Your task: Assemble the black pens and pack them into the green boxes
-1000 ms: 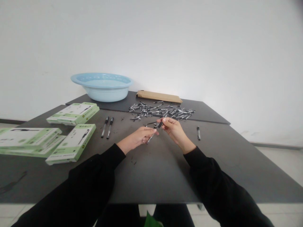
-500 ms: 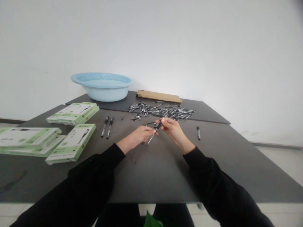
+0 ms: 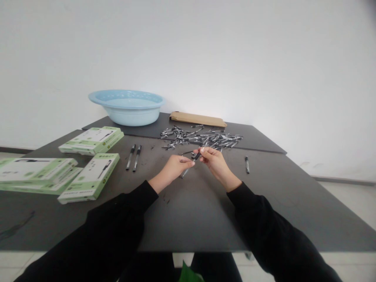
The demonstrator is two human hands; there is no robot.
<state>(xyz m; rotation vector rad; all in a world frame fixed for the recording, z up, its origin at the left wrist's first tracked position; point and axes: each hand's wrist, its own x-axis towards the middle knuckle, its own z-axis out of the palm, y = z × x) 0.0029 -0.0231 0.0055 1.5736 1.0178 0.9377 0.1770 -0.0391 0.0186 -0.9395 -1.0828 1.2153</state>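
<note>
Above the middle of the table, a slim pen [image 3: 184,172] with a clear barrel and black upper part slants between my hands. My left hand [image 3: 178,166] pinches its barrel. The fingers of my right hand [image 3: 210,156] are closed round its black upper end, to the right and slightly farther away. Just beyond my hands lies a heap of pens and black and clear pen parts [image 3: 217,139]. Two capped pens [image 3: 136,158] lie side by side left of my left hand. A short black and clear piece [image 3: 247,165] lies alone to the right.
Green and white boxes [image 3: 91,178] lie on the left of the dark table [image 3: 188,219], some stacked. A light blue basin [image 3: 132,113] stands at the back left. Behind the heap is a flat brown cardboard piece [image 3: 198,118], near the wall.
My left hand has shifted slightly right and up along the pen, closer to my right hand. My right hand has hardly moved. The table items stay in place.
</note>
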